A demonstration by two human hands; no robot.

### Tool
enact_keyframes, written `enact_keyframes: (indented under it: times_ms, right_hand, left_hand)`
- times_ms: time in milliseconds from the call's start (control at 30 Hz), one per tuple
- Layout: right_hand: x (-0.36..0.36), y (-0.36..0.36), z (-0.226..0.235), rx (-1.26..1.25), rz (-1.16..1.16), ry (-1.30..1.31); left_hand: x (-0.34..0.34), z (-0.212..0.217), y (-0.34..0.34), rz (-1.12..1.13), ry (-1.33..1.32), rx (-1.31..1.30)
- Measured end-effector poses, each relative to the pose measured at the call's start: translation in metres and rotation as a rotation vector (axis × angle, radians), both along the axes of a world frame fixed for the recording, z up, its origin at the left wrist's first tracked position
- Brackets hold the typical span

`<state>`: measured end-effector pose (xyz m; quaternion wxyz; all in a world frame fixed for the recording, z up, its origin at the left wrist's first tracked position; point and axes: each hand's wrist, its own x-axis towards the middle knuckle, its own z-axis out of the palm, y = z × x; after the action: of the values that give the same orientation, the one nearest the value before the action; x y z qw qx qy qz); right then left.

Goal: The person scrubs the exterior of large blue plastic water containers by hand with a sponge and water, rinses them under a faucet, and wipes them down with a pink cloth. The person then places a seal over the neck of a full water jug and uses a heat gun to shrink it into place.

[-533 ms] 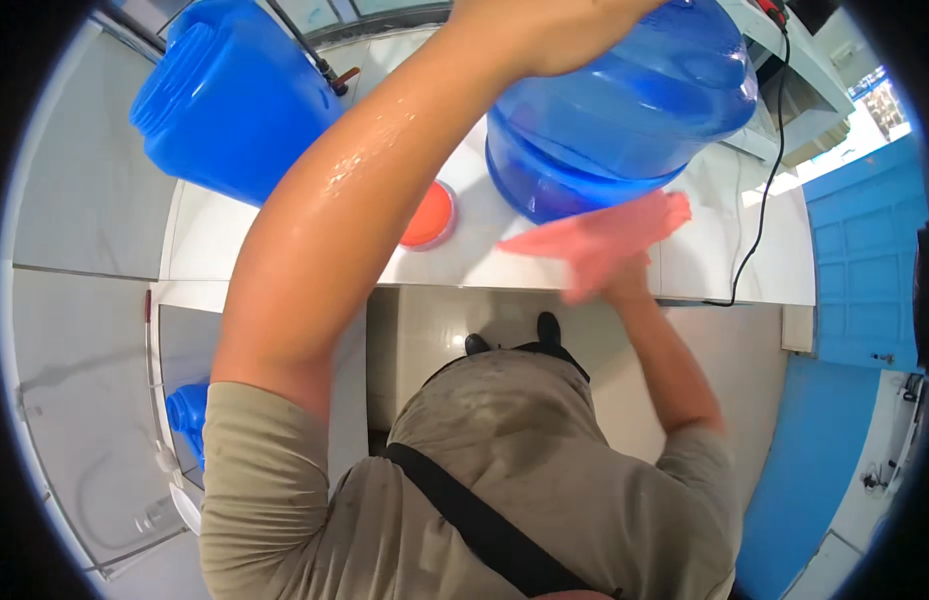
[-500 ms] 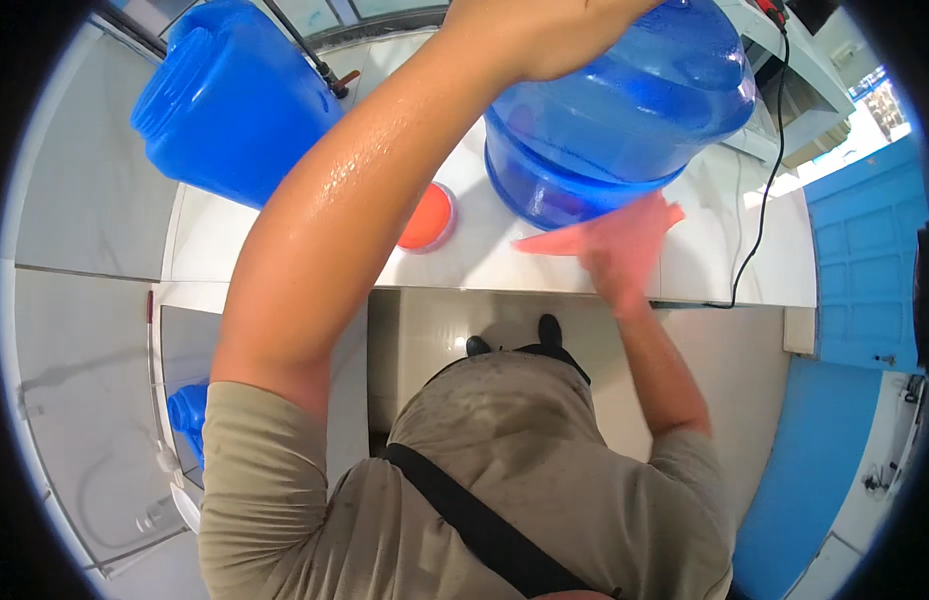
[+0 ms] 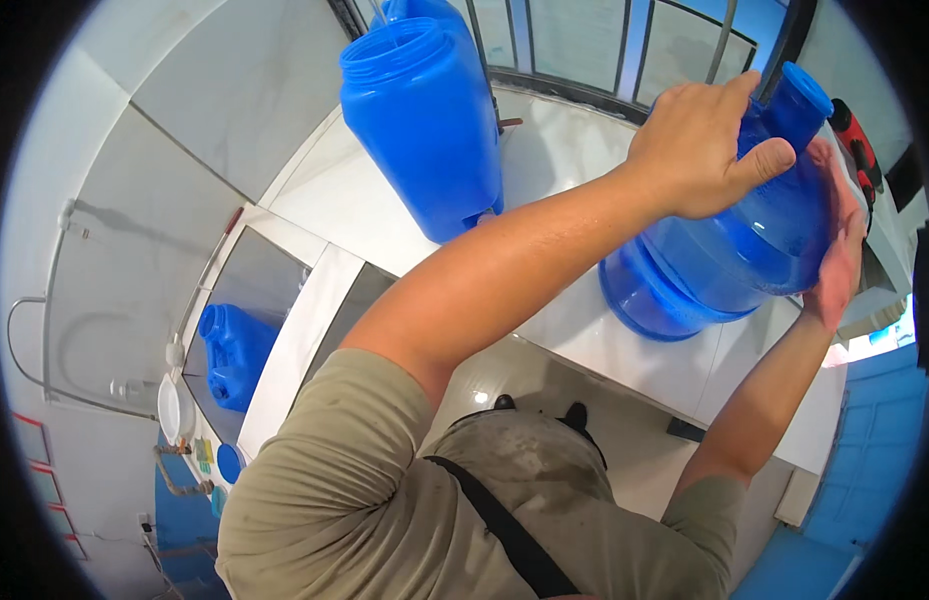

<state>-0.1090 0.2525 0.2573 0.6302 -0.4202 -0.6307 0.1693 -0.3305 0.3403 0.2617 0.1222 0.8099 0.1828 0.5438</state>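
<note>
A large translucent blue water jug (image 3: 729, 250) stands on the white counter in front of me on the right, its neck and blue cap at the top. My left hand (image 3: 699, 150) lies against the jug's shoulder beside the neck, fingers stretched out and thumb apart. Around the jug's right side, my right hand (image 3: 836, 290) presses a pink cloth (image 3: 842, 235) to the wall. The cloth and the jug hide most of that hand's fingers.
An uncapped blue jerrycan (image 3: 419, 130) stands on the counter (image 3: 374, 205) to the left, another behind it. A smaller blue jerrycan (image 3: 234, 350) sits lower left. At the far right lies a red and black tool (image 3: 856, 145). A window (image 3: 584, 45) is behind.
My view has swung left. The pink cloth has gone from low in front of the jug up to its right side. My left hand stays by the jug's top; the red lid is out of sight.
</note>
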Motion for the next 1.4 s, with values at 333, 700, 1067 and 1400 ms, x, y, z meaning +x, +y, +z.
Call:
enact_keyframes:
  times_ms: [333,700,1067,1400]
  right_hand:
    - [-0.07,-0.129,0.032,-0.275,0.142,-0.622]
    - [-0.111,-0.136,0.066,-0.561,0.149,-1.189]
    - [0.01,-0.194,0.017,-0.898,-0.148,-0.334]
    - [0.078,-0.369,-0.094,-0.661,-0.551,0.289]
  left_hand:
    - [-0.054,-0.021,-0.024,-0.383,-0.193,-0.216]
    - [-0.04,-0.093,-0.132,-0.938,0.261,-0.761]
    - [0.031,-0.15,-0.187,-1.394,0.257,-1.621]
    - [0.112,-0.213,-0.316,-1.2,0.652,-1.494]
